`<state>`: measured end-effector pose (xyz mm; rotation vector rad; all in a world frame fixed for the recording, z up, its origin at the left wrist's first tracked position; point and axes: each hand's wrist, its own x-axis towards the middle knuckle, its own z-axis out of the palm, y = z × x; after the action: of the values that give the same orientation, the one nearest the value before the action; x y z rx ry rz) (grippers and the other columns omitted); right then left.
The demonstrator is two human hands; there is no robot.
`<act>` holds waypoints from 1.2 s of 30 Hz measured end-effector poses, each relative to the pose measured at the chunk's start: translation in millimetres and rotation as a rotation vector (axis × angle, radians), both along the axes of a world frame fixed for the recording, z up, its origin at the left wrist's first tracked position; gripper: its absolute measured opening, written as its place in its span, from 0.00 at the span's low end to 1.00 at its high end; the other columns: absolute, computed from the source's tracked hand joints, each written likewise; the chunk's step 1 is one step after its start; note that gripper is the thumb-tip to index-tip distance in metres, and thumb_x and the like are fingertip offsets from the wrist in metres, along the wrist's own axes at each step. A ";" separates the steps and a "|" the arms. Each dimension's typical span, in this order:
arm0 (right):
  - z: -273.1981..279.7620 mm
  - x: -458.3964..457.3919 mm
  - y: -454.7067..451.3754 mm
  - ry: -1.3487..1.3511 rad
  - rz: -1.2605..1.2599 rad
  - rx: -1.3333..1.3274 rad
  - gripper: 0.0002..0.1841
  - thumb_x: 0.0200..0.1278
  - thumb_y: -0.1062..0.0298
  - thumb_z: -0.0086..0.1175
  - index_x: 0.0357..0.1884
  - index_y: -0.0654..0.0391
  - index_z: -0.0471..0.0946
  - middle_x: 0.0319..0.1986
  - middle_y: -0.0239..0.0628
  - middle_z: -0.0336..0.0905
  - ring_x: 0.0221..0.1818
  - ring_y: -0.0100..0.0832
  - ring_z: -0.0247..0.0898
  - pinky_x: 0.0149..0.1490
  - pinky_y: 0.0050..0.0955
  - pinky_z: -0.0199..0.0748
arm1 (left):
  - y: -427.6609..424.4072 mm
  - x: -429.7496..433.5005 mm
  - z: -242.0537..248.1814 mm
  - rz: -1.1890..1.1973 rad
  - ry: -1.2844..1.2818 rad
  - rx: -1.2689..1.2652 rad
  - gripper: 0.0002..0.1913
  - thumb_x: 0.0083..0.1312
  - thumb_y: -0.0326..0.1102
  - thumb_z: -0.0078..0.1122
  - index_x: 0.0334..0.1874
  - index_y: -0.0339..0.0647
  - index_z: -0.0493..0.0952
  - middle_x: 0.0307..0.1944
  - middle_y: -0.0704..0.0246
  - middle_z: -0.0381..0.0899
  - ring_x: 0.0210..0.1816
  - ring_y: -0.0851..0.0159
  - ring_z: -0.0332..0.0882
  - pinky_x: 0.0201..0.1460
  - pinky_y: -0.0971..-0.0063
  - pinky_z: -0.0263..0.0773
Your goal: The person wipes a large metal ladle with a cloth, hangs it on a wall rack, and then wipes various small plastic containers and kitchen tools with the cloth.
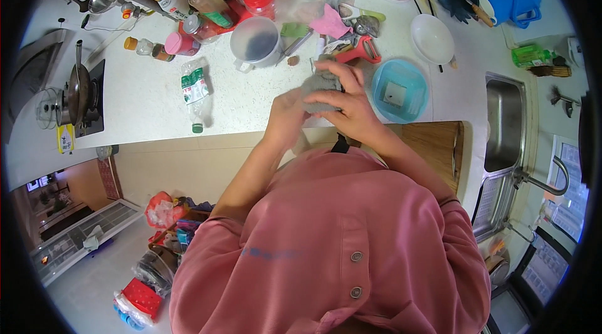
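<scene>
Both hands meet over the front edge of the white countertop point(146, 99). Between them is a bunched grey cloth point(322, 89). My right hand point(350, 99) grips the cloth from the right, its fingers spread across it. My left hand point(286, 115) holds the cloth's left side, its fingertips partly hidden. Whether something is wrapped inside cannot be told. Just beyond the cloth lies a red-handled peeler point(360, 51). To the right of my right hand sits a light blue plastic basin point(400, 91) with a pale square patch at its bottom.
An empty plastic bottle point(195, 94) lies at left. Behind stand a translucent measuring cup point(256, 42), several jars and a pink cloth piece point(331, 22). At right are a white bowl point(432, 39), a knife point(479, 11) and a steel sink point(505, 122). A stove point(91, 99) is far left.
</scene>
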<state>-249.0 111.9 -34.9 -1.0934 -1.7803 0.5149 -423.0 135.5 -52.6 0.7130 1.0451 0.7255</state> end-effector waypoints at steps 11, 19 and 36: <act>-10.7 -11.4 31.3 1.180 -0.221 -0.695 0.16 0.59 0.76 0.56 0.51 0.59 0.77 0.45 0.38 0.79 0.48 0.32 0.76 0.52 0.32 0.74 | -30.9 -23.9 14.5 0.066 -0.123 -0.042 0.12 0.74 0.35 0.53 0.45 0.31 0.79 0.28 0.66 0.79 0.30 0.68 0.77 0.36 0.74 0.72; -14.4 -24.1 39.0 0.669 -0.321 -0.429 0.15 0.64 0.74 0.55 0.52 0.60 0.75 0.44 0.36 0.79 0.46 0.30 0.77 0.52 0.27 0.72 | -28.0 -16.9 18.2 -0.154 -0.237 -0.020 0.20 0.77 0.41 0.48 0.55 0.26 0.74 0.33 0.63 0.78 0.33 0.67 0.73 0.40 0.74 0.69; 6.2 -6.5 24.9 0.478 -0.354 -0.242 0.15 0.64 0.73 0.60 0.52 0.62 0.75 0.44 0.36 0.80 0.45 0.24 0.76 0.52 0.25 0.74 | -4.3 -1.2 32.8 -0.055 -0.107 0.102 0.24 0.77 0.42 0.44 0.65 0.27 0.67 0.34 0.64 0.78 0.28 0.68 0.75 0.33 0.74 0.73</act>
<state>-255.5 136.8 -28.7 -1.2912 -1.1018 0.7145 -424.2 131.2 -19.8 0.7792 0.8925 0.7658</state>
